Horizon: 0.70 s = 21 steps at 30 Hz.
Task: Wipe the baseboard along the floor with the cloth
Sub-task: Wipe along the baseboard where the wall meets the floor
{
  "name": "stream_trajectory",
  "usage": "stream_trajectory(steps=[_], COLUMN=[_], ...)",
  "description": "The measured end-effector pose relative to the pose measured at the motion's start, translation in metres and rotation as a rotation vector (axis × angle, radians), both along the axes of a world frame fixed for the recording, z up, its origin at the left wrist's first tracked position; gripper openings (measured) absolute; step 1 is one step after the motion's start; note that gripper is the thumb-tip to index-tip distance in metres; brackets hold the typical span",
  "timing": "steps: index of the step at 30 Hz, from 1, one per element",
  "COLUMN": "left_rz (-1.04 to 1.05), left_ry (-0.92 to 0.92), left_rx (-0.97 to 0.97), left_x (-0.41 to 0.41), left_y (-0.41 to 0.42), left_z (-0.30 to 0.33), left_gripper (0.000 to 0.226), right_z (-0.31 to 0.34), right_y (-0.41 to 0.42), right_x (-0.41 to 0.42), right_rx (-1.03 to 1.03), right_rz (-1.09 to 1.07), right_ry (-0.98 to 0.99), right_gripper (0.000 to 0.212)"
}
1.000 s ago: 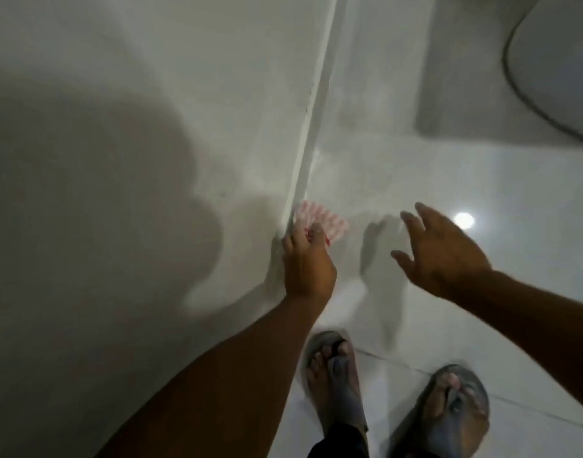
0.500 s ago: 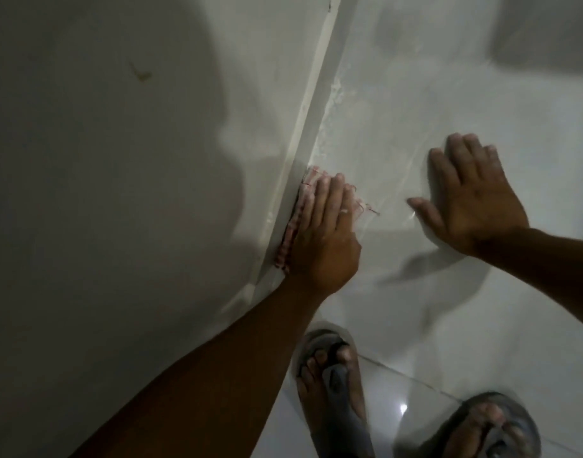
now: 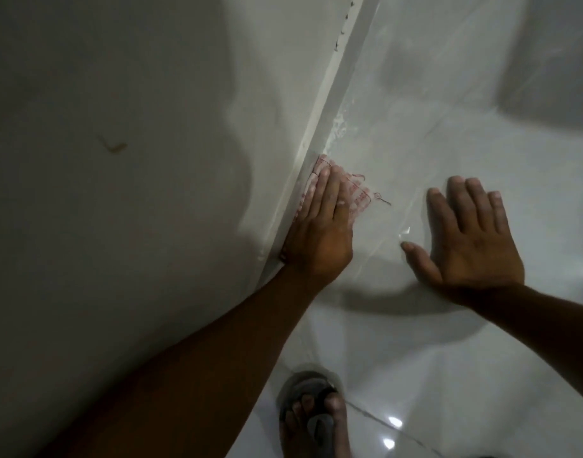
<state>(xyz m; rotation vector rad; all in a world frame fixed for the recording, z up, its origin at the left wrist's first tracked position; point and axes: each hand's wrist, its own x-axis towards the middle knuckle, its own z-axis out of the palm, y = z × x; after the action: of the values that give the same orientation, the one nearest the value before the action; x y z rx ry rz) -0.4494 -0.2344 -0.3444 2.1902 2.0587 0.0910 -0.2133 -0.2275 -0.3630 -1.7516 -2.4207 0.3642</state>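
Note:
A white baseboard (image 3: 329, 90) runs diagonally from the top right down to the middle, where the grey wall meets the glossy floor. A white cloth with red print (image 3: 358, 193) lies against its foot. My left hand (image 3: 320, 226) presses flat on the cloth, fingers together, its edge touching the baseboard. Most of the cloth is hidden under that hand. My right hand (image 3: 468, 239) lies flat on the floor tile to the right, fingers spread, holding nothing.
The wall (image 3: 118, 160) fills the left half and bears a small brown mark (image 3: 113, 145). White residue (image 3: 339, 127) speckles the floor beside the baseboard ahead of the cloth. My foot in a grey sandal (image 3: 311, 414) stands at the bottom.
My left hand went from holding the cloth at the baseboard to pressing flat on it. My right hand came down from the air onto the floor. The view moved closer.

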Motion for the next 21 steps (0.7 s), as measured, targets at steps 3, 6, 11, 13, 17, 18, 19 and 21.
stream_trajectory(steps=[3, 6, 11, 13, 17, 18, 19, 21], left_rz=[0.035, 0.032, -0.029, -0.033, -0.010, -0.024, -0.038, -0.049], left_ry=[-0.018, -0.017, -0.010, -0.005, -0.006, -0.019, -0.027, -0.028], left_rx=[0.078, 0.072, 0.039, 0.031, 0.074, 0.100, 0.118, 0.074], left_x=[-0.002, -0.004, -0.003, 0.003, 0.001, -0.004, -0.010, -0.014], left_y=[-0.029, -0.055, -0.011, 0.026, 0.023, 0.004, -0.016, -0.038], left_z=[0.001, 0.003, 0.008, 0.005, 0.002, 0.000, -0.003, -0.005], left_gripper=[0.053, 0.049, 0.059, 0.068, 0.071, 0.064, 0.058, 0.052], right_z=[0.000, -0.001, -0.003, -0.003, 0.001, 0.002, 0.001, -0.001], right_y=[0.001, 0.000, 0.000, -0.001, 0.001, 0.001, 0.001, 0.000], right_x=[0.000, 0.001, -0.001, -0.002, -0.001, -0.001, -0.002, 0.001], right_rx=[0.000, 0.010, 0.026, 0.018, -0.036, -0.037, -0.034, -0.031], right_rz=[0.001, -0.001, 0.000, -0.004, 0.004, 0.006, -0.001, -0.010], right_ry=[0.002, 0.005, -0.003, -0.012, -0.024, -0.019, -0.014, -0.005], right_gripper=[0.089, 0.089, 0.089, 0.089, 0.090, 0.090, 0.090, 0.089])
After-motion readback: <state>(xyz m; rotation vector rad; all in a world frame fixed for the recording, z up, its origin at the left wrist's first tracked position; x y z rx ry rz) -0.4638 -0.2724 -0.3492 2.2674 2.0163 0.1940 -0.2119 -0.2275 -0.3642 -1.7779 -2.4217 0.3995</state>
